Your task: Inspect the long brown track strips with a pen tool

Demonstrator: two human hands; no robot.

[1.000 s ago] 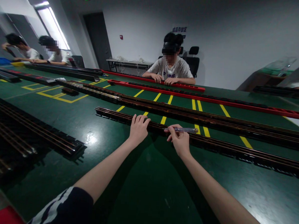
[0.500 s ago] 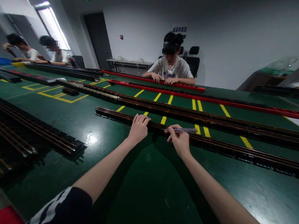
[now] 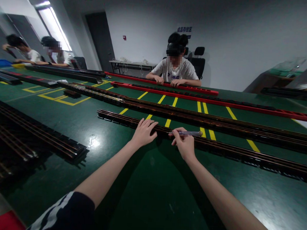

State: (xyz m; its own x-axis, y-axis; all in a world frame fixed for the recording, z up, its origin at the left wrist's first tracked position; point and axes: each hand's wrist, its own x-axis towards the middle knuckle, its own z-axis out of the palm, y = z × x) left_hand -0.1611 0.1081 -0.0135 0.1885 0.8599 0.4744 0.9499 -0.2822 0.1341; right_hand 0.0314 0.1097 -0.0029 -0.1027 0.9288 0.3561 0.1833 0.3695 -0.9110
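A long dark rail with thin copper-coloured strips [image 3: 231, 148] runs across the green table in front of me. My left hand [image 3: 143, 132] rests on it left of centre, its fingers apart and holding nothing. To the right, my right hand [image 3: 183, 141] is closed round a clear, pen-like tool [image 3: 191, 133]. The tool lies nearly level over the rail, its thin tip pointing left. What the tip touches is too small to tell.
Behind the rail lie more dark rails [image 3: 169, 112] and a red channel [image 3: 236, 105]. Stacked dark rails [image 3: 39, 129] fill the left side. Across the table, a person [image 3: 175, 68] has both hands on another red channel [image 3: 206, 91]. Two people sit far left.
My left hand has shifted slightly right along the rail and its fingers have spread. My right hand has hardly moved. The red channel under the person's hands has slid right.
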